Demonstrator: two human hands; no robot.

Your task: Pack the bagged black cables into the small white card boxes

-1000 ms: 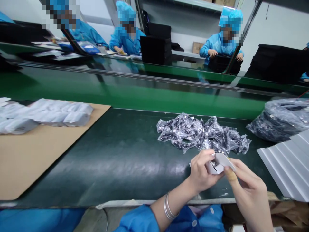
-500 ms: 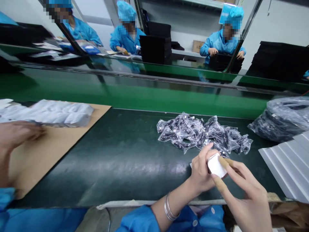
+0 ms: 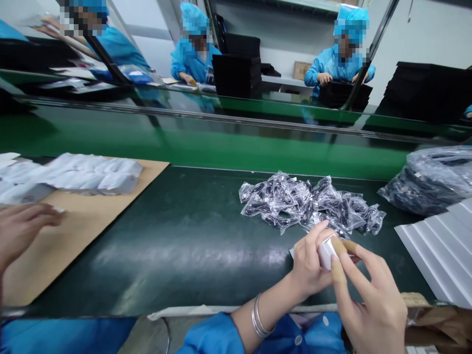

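Observation:
A small white box [image 3: 326, 252] is held up over the front right part of the dark green work surface [image 3: 184, 236]. My left hand [image 3: 308, 260] is wrapped round its left side. From the right, my right hand [image 3: 372, 285] grips the near end with thumb and forefinger, which wear tan finger covers. Just beyond my hands lies a heap of black coiled cables in clear plastic bags [image 3: 291, 199]. A white edge shows beside my left hand; the rest of that thing is hidden.
On the right are a large clear bag [image 3: 431, 182] and stacked white-grey boxes [image 3: 442, 250]. At the left, a co-worker's hand [image 3: 25, 228] is over a cardboard sheet [image 3: 88, 216] bearing white wrapped packets [image 3: 96, 172]. People in blue work behind the green barrier [image 3: 221, 142].
My right thumb and fingers have closed in on the end of the white box, which has tilted slightly. The co-worker's hand at left has moved toward the front, uncovering more packets.

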